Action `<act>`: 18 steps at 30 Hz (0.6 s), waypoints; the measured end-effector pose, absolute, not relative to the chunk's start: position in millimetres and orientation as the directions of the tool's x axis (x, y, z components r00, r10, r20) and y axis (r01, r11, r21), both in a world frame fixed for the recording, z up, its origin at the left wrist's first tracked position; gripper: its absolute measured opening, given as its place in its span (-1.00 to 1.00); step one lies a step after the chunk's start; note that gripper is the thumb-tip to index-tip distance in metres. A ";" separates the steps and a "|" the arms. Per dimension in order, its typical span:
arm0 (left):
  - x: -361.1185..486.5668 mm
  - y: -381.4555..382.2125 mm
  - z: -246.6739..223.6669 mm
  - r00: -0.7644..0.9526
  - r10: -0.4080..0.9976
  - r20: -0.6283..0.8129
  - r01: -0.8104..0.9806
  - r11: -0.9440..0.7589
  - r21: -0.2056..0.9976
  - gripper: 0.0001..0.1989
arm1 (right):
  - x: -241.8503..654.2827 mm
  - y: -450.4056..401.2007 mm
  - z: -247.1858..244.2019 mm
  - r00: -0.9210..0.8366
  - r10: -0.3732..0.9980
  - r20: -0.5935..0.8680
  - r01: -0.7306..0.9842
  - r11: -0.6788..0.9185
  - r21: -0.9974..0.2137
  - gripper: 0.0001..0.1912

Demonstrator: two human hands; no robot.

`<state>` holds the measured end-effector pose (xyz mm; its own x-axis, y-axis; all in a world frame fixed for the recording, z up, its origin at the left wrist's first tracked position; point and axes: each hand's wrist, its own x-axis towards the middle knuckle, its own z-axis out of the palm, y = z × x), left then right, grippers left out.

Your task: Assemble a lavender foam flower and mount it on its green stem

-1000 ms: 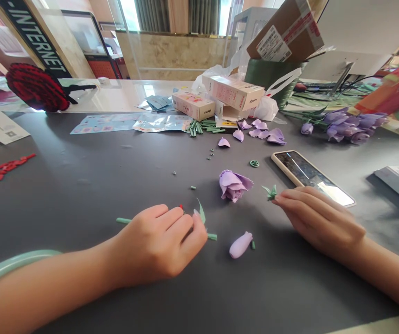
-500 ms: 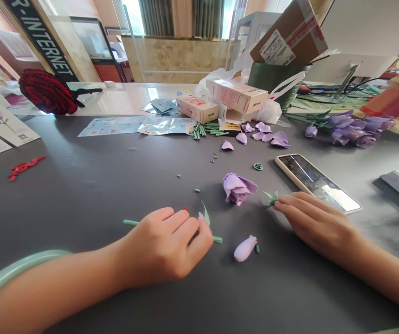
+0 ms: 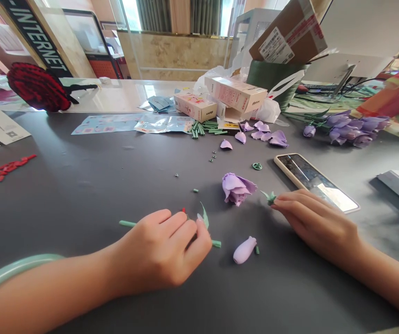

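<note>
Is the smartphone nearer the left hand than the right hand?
No, the smartphone lies just beyond the right hand, well away from the left hand.

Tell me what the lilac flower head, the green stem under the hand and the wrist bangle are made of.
The lilac flower head looks like soft moulded plastic or foam: matte, with thin, curling petals. The green stem seems to be rigid plastic, smooth, straight and even in thickness. The bangle looks like polished jade or glass, with a glossy, milky green surface; the picture cannot settle which.

Shop-like interior: a dark service counter (image 3: 81, 199), a glass partition bearing a black "INTERNET" sign (image 3: 34, 37), printed kit boxes (image 3: 194, 106) and a labelled cardboard parcel (image 3: 288, 35).
</note>
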<state>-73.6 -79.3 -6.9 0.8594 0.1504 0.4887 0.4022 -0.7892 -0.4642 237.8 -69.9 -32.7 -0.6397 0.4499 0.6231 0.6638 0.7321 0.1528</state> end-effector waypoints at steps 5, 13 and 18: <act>-73.2 -79.3 -6.7 0.860 0.153 0.487 0.401 -0.793 -0.459 -0.93 | 236.6 -68.7 -28.2 -0.601 0.461 0.653 0.704 0.692 0.160 -0.82; -72.2 -78.5 -4.8 0.856 0.149 0.495 0.398 -0.800 -0.449 -0.94 | 222.5 -74.1 -20.5 -0.432 0.497 0.752 0.702 0.709 -0.065 -0.87; -72.9 -78.7 -6.1 0.855 0.163 0.492 0.407 -0.799 -0.443 -0.91 | 203.1 -106.7 3.5 -0.460 0.600 0.654 0.542 0.774 -0.329 -0.81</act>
<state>-72.9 -78.7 -6.1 0.8553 0.1627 0.4919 0.4067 -0.7989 -0.4430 203.1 -106.7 3.5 -0.4601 0.6001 0.6543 0.5417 0.7736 -0.3286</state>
